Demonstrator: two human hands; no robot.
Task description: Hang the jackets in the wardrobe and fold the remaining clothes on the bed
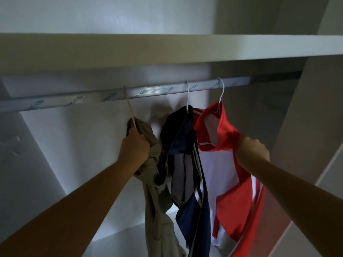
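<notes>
the rail (157,89) runs above both your grips. three hooks sit over it: a beige hanger (128,101) straight above your left hand (134,145), bearing the olive jacket (156,191); a white hanger (187,95) between your grips, bearing the navy jacket (187,182); a second white hanger (221,89) nearer your right hand (252,151), bearing the red jacket (232,191).
</notes>
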